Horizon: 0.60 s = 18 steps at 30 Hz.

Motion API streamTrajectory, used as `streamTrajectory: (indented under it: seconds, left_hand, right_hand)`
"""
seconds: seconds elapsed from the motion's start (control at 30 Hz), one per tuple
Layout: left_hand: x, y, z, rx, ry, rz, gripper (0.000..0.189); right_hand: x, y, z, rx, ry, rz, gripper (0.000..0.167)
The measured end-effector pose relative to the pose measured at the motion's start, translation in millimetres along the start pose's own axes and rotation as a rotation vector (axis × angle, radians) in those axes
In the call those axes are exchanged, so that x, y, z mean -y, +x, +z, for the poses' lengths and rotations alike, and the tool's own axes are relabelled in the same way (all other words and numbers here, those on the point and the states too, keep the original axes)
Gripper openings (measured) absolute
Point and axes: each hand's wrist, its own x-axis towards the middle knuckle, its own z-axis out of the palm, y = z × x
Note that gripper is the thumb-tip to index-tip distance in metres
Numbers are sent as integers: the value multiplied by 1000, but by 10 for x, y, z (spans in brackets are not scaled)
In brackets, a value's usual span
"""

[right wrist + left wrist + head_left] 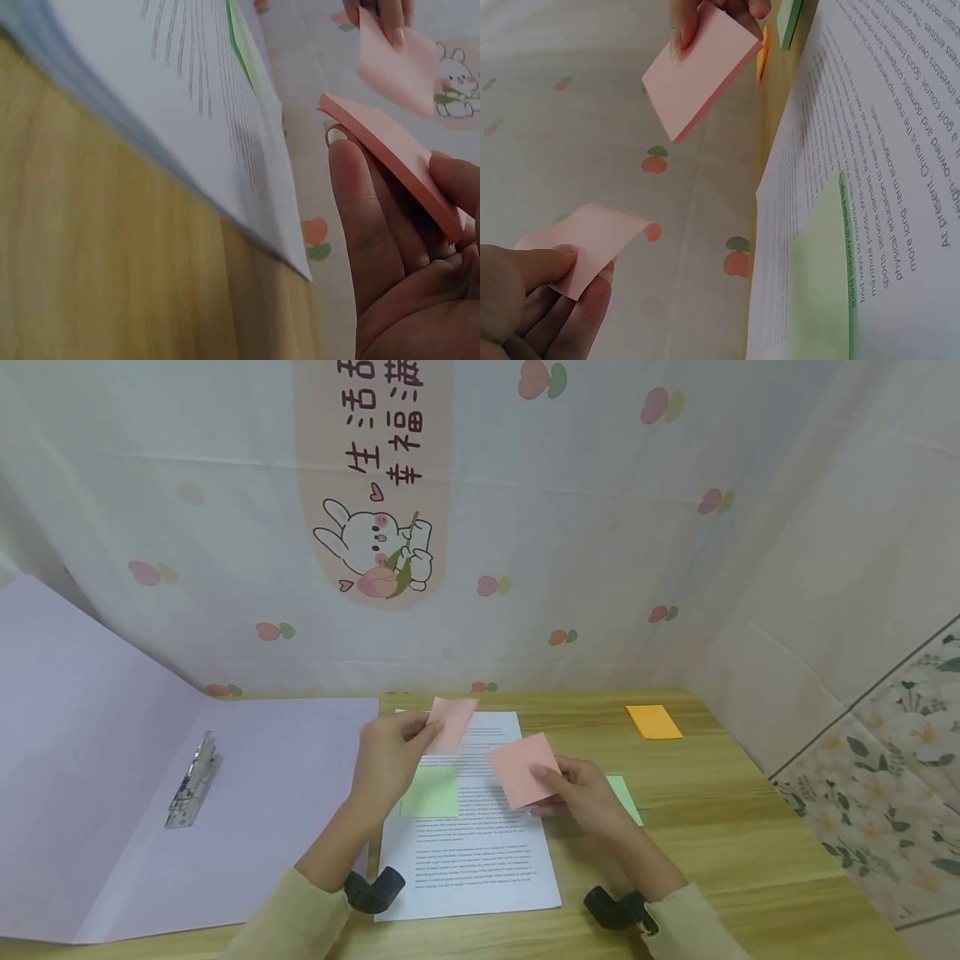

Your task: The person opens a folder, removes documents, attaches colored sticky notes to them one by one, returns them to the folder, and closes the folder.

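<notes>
Between thumb and fingers my left hand (387, 760) pinches a single pink sticky note (592, 238), which curves a little in the left wrist view. My right hand (588, 793) grips a thick pad of pink sticky notes (401, 154), thumb on its top face and fingers underneath. Both are held up over a printed sheet of paper (480, 868), with a gap between note and pad. A green sticky note (430, 793) lies on the sheet's printed text, below the left hand in the head view.
An open lilac folder (292, 827) with a metal clip (192, 781) covers the table's left side. An orange sticky pad (654, 722) lies at the back right. A green sticky pad (625, 799) is partly hidden behind my right hand. A patterned curtain (525, 527) hangs behind.
</notes>
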Motion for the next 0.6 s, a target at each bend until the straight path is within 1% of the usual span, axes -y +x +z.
streamTrajectory:
  seconds: [0.1, 0.2, 0.27, 0.43, 0.53, 0.6]
  left_hand:
    - [6, 12, -28, 1, 10, -4, 22]
    - [1, 14, -40, 27, 21, -11, 22]
    - [-2, 11, -42, 42, 29, -11, 22]
    - [6, 8, -48, 75, 27, 7, 20]
    - [20, 8, -41, 85, 45, 30, 19]
    - [23, 7, -34, 90, 59, 52, 19]
  right_hand:
    - [-30, -29, -107, -76, 11, 41, 47]
    - [-67, -61, -237, -143, 23, 73, 49]
    - [-78, -93, -342, -163, 24, 71, 52]
    - [-88, -205, -638, -185, 8, 43, 58]
    - [-122, -280, -827, -220, -23, 54, 62]
    - [-154, -335, -969, -247, -72, 77, 65]
